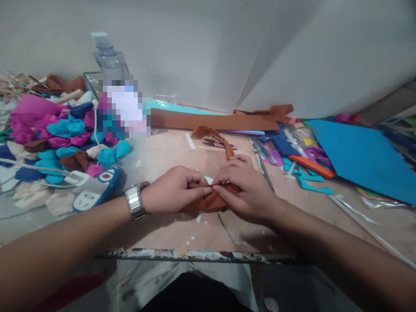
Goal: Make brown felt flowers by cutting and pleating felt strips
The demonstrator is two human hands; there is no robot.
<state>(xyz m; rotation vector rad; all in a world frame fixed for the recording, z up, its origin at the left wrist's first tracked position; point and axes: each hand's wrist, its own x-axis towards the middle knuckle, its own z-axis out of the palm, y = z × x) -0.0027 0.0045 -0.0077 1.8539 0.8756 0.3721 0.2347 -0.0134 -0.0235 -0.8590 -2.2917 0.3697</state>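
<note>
Left hand [177, 188]: wrist ringed by a metal-banded watch [135, 202]; forearm slanted in from the lower left, nearly level at the wrist. Thumb extended toward the right, forefinger bent above it, other fingers mostly hidden beneath. Grasping, in a thumb-and-forefinger pinch, the near-left part of a brown piece [212, 203].

Right hand [242, 186]: wrist bare; forearm slanted in from the lower right. Back of the hand faced upward, fingers curved over toward the left, thumb below them and directed at the left thumb. Grasping the same piece, its tip close beside the left thumb's.

Brown piece: one, thin and folded, held between both hands over the table [156, 151], near its front edge; lower part bowed out below the thumbs. Whether it touched the tabletop could not be told.

Curled brown strip [222, 138]: one, arched behind the right hand, lower end at the fingers; any join to the held piece hidden.

Small snips [224, 146]: one, lying behind and partly crossed by the strip.

Long brown band [208, 121]: one, lying across the rear.

Socket block [97, 188]: one, blue and white, left of the watch.
</note>
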